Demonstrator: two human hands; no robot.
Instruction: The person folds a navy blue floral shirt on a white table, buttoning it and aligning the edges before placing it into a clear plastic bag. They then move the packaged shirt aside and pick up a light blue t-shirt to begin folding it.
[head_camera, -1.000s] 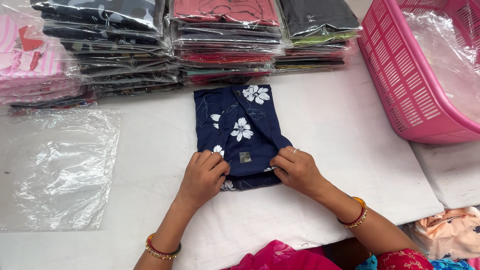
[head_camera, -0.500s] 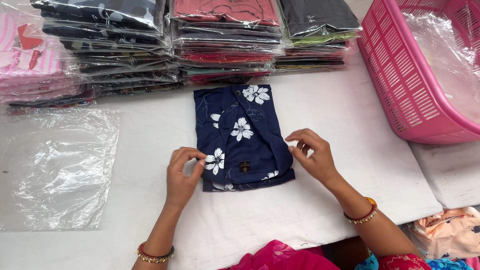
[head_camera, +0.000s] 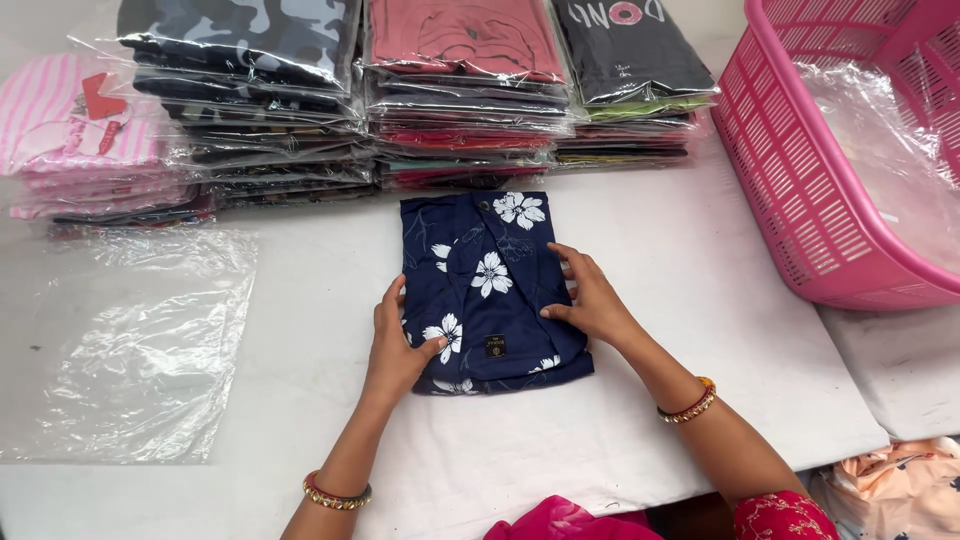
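Observation:
A folded navy shirt (head_camera: 490, 250) with white flowers lies flat on the white table (head_camera: 650, 260). My left hand (head_camera: 398, 345) rests on its lower left edge, thumb across a flower. My right hand (head_camera: 588, 295) presses flat on its right side, fingers spread. Neither hand grips the cloth; both lie on top of it.
Stacks of bagged folded garments (head_camera: 460, 90) line the far edge of the table. A pink-striped bagged stack (head_camera: 85, 135) sits far left. Empty clear plastic bags (head_camera: 130, 340) lie at the left. A pink plastic basket (head_camera: 800, 180) lined with plastic stands at the right.
Both hands moved off the shirt's lower edge, came apart, then settled on its left and right sides. The shirt now lies flatter and squarer.

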